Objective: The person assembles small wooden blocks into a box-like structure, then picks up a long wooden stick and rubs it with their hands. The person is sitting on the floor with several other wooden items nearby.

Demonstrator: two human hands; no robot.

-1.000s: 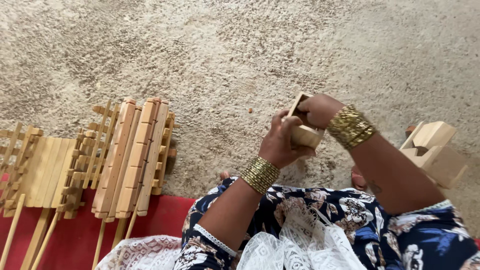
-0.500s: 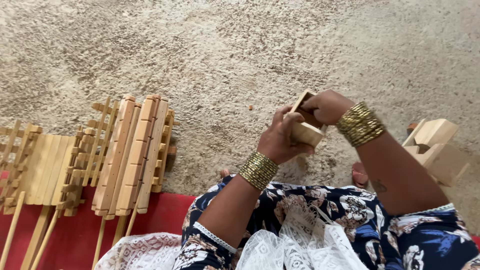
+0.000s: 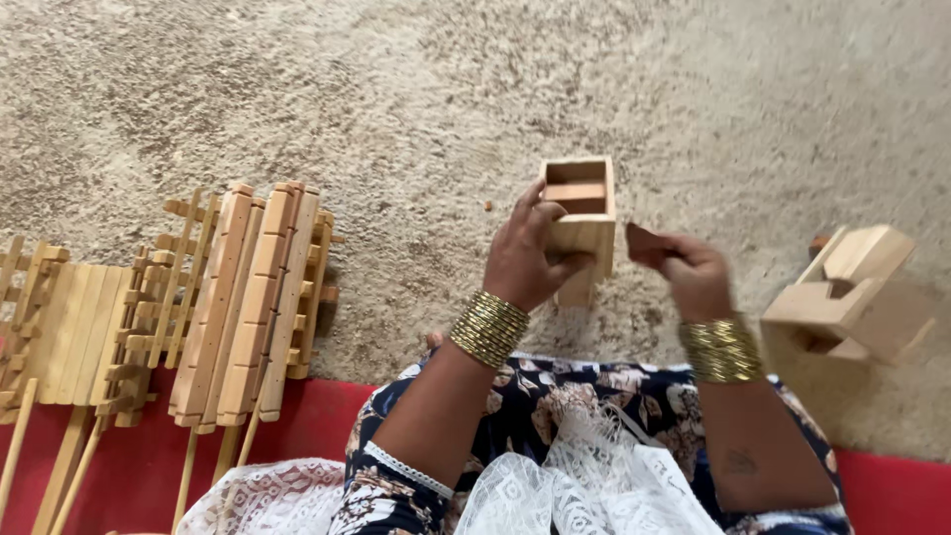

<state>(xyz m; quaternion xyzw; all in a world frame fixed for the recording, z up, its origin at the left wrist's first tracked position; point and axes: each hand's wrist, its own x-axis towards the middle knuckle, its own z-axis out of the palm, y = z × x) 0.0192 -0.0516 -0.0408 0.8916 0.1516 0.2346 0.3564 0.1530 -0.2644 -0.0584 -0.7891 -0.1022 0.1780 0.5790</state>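
My left hand [image 3: 527, 256] grips a small open wooden box frame [image 3: 582, 213], held upright above the sandy ground with its hollow side facing up. My right hand [image 3: 686, 272] is just to the right of the box, apart from it, pinching a small dark reddish-brown piece [image 3: 644, 241] between thumb and fingers. Both wrists wear stacks of gold bangles.
A stack of slatted wooden assemblies [image 3: 243, 297] with long sticks lies at the left on sandy ground and a red mat [image 3: 129, 466]. Other pale wooden box pieces [image 3: 852, 292] lie at the right. My patterned clothing and white lace fill the bottom.
The hands, which were together on the wooden box, have separated. The right hand has come off to the right with a small dark piece; the left now holds the box alone, turned open side up.
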